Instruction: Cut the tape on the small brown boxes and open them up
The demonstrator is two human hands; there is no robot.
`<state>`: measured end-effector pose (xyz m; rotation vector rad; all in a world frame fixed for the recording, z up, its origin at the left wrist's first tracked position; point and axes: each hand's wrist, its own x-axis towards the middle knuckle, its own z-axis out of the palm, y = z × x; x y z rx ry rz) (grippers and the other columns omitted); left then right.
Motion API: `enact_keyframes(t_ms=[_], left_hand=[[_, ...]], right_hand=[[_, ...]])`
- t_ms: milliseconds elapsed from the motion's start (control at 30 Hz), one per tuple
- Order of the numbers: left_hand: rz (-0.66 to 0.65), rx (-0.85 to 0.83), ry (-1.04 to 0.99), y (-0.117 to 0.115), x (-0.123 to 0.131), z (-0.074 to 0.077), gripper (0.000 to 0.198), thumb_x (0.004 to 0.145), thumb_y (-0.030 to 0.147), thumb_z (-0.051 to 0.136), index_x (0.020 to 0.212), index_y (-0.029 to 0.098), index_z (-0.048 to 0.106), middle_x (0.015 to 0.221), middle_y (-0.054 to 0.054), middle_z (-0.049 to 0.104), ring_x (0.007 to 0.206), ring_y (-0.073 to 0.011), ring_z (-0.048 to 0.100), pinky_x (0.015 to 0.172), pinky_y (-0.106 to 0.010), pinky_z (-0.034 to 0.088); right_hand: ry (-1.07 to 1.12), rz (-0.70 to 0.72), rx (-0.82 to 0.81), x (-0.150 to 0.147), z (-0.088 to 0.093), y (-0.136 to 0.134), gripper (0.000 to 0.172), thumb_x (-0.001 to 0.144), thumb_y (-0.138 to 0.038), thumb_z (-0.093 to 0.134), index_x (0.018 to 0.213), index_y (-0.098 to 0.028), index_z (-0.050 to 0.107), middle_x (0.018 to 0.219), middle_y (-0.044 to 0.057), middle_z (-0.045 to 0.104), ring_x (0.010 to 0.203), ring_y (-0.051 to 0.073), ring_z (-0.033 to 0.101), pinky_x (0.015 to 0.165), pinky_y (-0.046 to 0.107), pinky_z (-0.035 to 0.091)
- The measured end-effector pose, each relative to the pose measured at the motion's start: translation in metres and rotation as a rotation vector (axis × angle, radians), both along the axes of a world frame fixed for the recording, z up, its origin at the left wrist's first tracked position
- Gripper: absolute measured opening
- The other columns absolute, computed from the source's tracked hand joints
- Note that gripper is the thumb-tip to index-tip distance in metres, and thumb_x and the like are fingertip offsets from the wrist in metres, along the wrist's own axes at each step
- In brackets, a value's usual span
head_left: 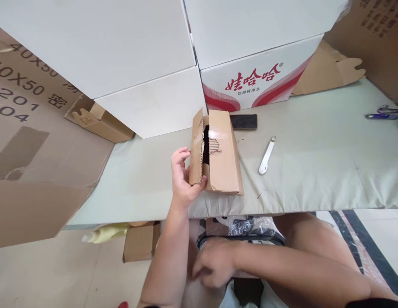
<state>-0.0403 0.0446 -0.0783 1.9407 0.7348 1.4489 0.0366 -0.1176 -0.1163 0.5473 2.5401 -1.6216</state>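
Note:
A small brown cardboard box (pixel 223 158) stands on the green-covered bench, its top flaps parted along a torn edge with a dark gap between them. My left hand (pixel 182 179) grips the left flap, thumb at its lower end and fingers on its outer side. Below the bench edge, over my lap, my right hand (pixel 215 263) is blurred, with its fingers curled; whether it holds anything is unclear. A white utility knife (pixel 267 155) lies right of the box, and a dark phone (pixel 245 122) lies behind it.
White cartons (pixel 256 81) are stacked along the back. A large brown carton (pixel 41 141) stands at the left. Purple-handled items (pixel 382 116) lie at the far right. Under the bench are a small carton (pixel 139 243) and a yellowish bottle (pixel 109 232).

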Motion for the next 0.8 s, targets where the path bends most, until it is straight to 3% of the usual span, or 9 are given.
enact_keyframes(t_ms=[100, 200, 267, 333, 433, 533, 600, 700, 800], left_hand=[[0.006, -0.03, 0.005, 0.002, 0.001, 0.0, 0.068, 0.078, 0.063, 0.078, 0.131, 0.03, 0.05, 0.135, -0.012, 0.044, 0.134, -0.0303, 0.05, 0.11, -0.046, 0.048], [-0.001, -0.024, -0.012, 0.003, 0.004, 0.0, 0.071, 0.077, 0.065, 0.079, 0.131, 0.031, 0.05, 0.134, -0.011, 0.044, 0.134, -0.0304, 0.05, 0.108, -0.045, 0.049], [-0.012, -0.006, -0.042, 0.003, 0.006, 0.001, 0.071, 0.076, 0.065, 0.08, 0.131, 0.032, 0.051, 0.135, -0.01, 0.045, 0.131, -0.0291, 0.054, 0.106, -0.043, 0.051], [0.009, -0.005, -0.08, 0.001, 0.007, 0.001, 0.066, 0.076, 0.061, 0.081, 0.129, 0.031, 0.055, 0.134, -0.01, 0.049, 0.125, -0.0272, 0.059, 0.104, -0.042, 0.052], [0.142, -0.073, -0.179, -0.004, 0.012, 0.003, 0.054, 0.078, 0.06, 0.079, 0.116, 0.025, 0.064, 0.121, -0.009, 0.062, 0.115, -0.0262, 0.066, 0.102, -0.04, 0.054], [0.299, -0.215, -0.352, -0.009, 0.023, 0.011, 0.053, 0.081, 0.066, 0.074, 0.107, 0.02, 0.068, 0.105, -0.008, 0.071, 0.106, -0.0264, 0.07, 0.099, -0.04, 0.056], [0.368, -0.3, -0.437, -0.011, 0.03, 0.022, 0.057, 0.08, 0.069, 0.072, 0.101, 0.017, 0.069, 0.098, -0.009, 0.073, 0.101, -0.0258, 0.072, 0.096, -0.038, 0.058], [0.405, -0.423, -0.448, -0.014, 0.031, 0.044, 0.062, 0.073, 0.074, 0.077, 0.092, 0.015, 0.069, 0.091, -0.009, 0.075, 0.088, -0.0235, 0.074, 0.082, -0.033, 0.06], [0.258, -0.653, -0.372, -0.023, 0.023, 0.067, 0.054, 0.072, 0.066, 0.083, 0.09, 0.017, 0.07, 0.088, -0.006, 0.075, 0.078, -0.0224, 0.074, 0.068, -0.03, 0.06]], right_hand=[[-0.235, 0.377, -0.043, -0.026, -0.014, -0.021, 0.018, 0.079, -0.033, 0.069, 0.091, -0.03, 0.081, 0.096, -0.001, 0.083, 0.086, 0.023, 0.079, 0.057, 0.029, 0.056], [-0.253, 0.366, -0.011, -0.023, -0.008, -0.019, 0.026, 0.085, -0.032, 0.064, 0.105, -0.032, 0.08, 0.11, -0.002, 0.082, 0.097, 0.022, 0.078, 0.065, 0.031, 0.058], [-0.155, 0.114, 0.074, 0.001, 0.014, -0.002, 0.042, 0.092, -0.031, 0.058, 0.132, -0.032, 0.071, 0.127, 0.0, 0.077, 0.113, 0.023, 0.074, 0.081, 0.034, 0.058], [-0.151, -0.072, 0.138, 0.031, 0.047, 0.019, 0.042, 0.091, -0.031, 0.061, 0.132, -0.028, 0.071, 0.129, 0.006, 0.076, 0.113, 0.026, 0.073, 0.083, 0.035, 0.056], [-0.046, 0.042, -0.041, 0.072, 0.099, 0.035, 0.03, 0.093, -0.031, 0.063, 0.119, -0.023, 0.078, 0.114, 0.003, 0.081, 0.105, 0.021, 0.075, 0.084, 0.029, 0.054], [0.344, -0.013, -0.121, 0.114, 0.141, 0.03, 0.019, 0.095, -0.026, 0.063, 0.106, -0.022, 0.078, 0.103, -0.003, 0.082, 0.097, 0.012, 0.076, 0.086, 0.019, 0.052], [0.618, -0.271, -0.019, 0.144, 0.159, 0.023, 0.018, 0.098, -0.024, 0.059, 0.098, -0.023, 0.076, 0.097, -0.004, 0.08, 0.09, 0.01, 0.075, 0.083, 0.02, 0.054], [0.967, -1.019, 0.35, 0.188, 0.165, 0.022, 0.021, 0.1, -0.02, 0.053, 0.091, -0.026, 0.072, 0.084, -0.004, 0.075, 0.078, 0.014, 0.071, 0.076, 0.029, 0.057], [1.183, -1.54, 0.592, 0.22, 0.153, 0.032, 0.022, 0.096, -0.018, 0.055, 0.087, -0.029, 0.072, 0.076, -0.002, 0.069, 0.074, 0.018, 0.066, 0.075, 0.035, 0.054]])
